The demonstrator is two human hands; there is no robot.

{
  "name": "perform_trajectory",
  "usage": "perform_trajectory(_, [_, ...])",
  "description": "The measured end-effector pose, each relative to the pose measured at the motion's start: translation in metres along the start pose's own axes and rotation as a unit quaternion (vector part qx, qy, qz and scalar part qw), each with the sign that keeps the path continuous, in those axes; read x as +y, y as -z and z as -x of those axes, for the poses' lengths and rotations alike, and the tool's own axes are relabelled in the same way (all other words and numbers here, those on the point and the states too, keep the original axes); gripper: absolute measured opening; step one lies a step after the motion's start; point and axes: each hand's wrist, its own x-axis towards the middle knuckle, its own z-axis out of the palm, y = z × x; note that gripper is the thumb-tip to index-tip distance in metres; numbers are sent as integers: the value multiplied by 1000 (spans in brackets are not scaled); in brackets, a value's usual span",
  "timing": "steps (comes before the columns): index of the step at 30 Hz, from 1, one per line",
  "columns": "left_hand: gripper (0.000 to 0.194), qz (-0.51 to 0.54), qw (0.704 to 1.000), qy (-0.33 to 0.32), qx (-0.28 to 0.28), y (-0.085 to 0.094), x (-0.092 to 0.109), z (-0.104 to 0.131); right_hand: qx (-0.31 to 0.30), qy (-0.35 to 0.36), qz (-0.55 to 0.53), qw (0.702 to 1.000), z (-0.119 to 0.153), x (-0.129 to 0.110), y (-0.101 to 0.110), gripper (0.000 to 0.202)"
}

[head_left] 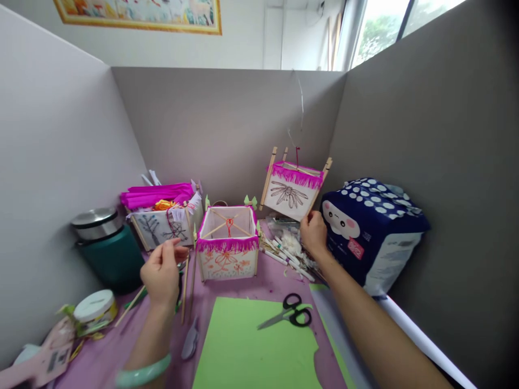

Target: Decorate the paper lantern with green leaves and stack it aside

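Note:
A paper lantern (290, 194) with a dark flower drawing, pink fringe and wooden corner sticks hangs tilted from a thin string. My right hand (314, 233) is closed on its lower right corner. My left hand (161, 273), a pale green bangle on the wrist, is raised over the table with loosely bent fingers and nothing visible in them. Between my hands stands a second lantern (229, 263), upright, with orange flower drawings, pink fringe and crossed sticks on top. Behind my left hand is a third lantern (148, 229), with pink paper (160, 195) and orange yarn on it.
Black-handled scissors (290, 312) lie on green paper (251, 346) at the front. A teal flask (111, 259) and a white-lidded jar (95, 309) stand left. Several markers (287, 259) lie beneath the hanging lantern, beside a blue package (373, 232). Grey partitions (227, 129) enclose the table.

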Motion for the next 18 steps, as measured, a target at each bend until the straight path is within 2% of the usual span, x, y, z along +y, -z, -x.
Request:
perform_trajectory(4, [39,8,1000,21,-5,3,-6,1,-28,18,-71,997,3,0,0,25])
perform_trajectory(8, [37,16,999,28,-7,8,-8,-1,-42,-33,-166,985,0,8,1,29])
perform_trajectory(13, [36,27,998,53,-24,10,-12,-1,-50,-106,-173,978,-11,25,-3,38])
perform_trajectory(18, [38,32,997,67,-36,9,-16,0,-70,-141,-172,972,-5,32,-13,49])
